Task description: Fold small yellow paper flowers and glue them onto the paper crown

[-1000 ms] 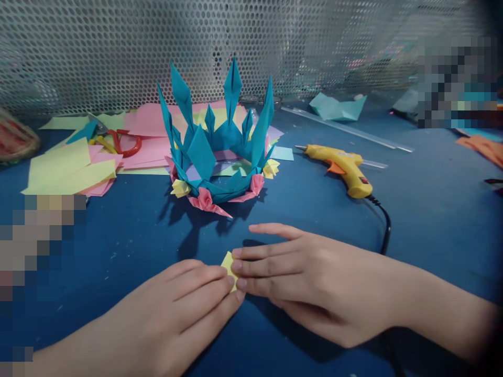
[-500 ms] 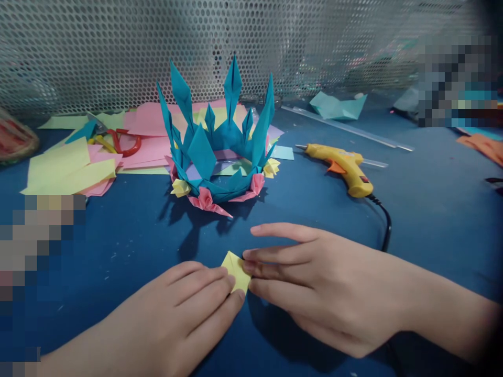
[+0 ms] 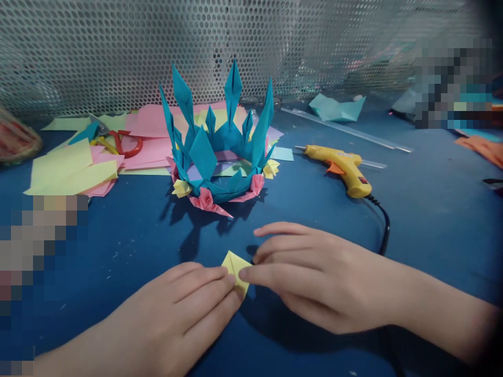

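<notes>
My left hand (image 3: 184, 303) is holding the small folded yellow paper (image 3: 240, 266) by its left side, fingers close together, while my right hand (image 3: 318, 277) is loosely spread with one fingertip on the paper's right half, not gripping. The paper is low in front of me at the blue table (image 3: 432, 214), between both hands and on the near side of the teal paper crown (image 3: 203, 154). Yellow glue gun (image 3: 336, 163) lies right of the crown, beyond my right hand, well apart from the paper.
</notes>
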A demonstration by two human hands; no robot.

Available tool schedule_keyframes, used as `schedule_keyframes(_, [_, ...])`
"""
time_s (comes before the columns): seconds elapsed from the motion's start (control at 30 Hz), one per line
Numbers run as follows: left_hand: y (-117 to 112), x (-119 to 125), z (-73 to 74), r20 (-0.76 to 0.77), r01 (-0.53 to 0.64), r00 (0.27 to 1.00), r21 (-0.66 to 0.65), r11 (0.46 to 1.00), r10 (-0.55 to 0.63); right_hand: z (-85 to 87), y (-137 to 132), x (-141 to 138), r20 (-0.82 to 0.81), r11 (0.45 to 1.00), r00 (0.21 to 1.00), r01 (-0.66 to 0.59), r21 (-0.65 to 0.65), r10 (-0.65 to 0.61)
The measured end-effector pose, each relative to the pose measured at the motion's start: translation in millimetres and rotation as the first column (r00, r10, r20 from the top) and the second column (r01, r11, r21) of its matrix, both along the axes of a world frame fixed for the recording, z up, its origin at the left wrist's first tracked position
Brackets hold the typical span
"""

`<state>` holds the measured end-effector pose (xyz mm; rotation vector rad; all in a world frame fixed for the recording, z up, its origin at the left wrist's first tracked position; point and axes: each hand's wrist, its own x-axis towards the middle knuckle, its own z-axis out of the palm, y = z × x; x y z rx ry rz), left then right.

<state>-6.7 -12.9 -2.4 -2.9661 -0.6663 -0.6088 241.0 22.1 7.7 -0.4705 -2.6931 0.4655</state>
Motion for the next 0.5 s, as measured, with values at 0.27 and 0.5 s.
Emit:
schedule_keyframes(0.27, [-0.2,-2.0,-7.3,0.169,-0.179,0.948,-0.417,0.891,0.270,-16.2,6.7,-8.0,-0.104,0.972,0.981,0.143,-0.186,-0.164])
schedule_keyframes(0.5, [9.1,-0.4,-11.2,0.177,-0.138,0.954,-0.456,0.879,0.242,-20.0,3.1,-10.7,-0.178,0.947,0.952,0.202,-0.250,-0.251])
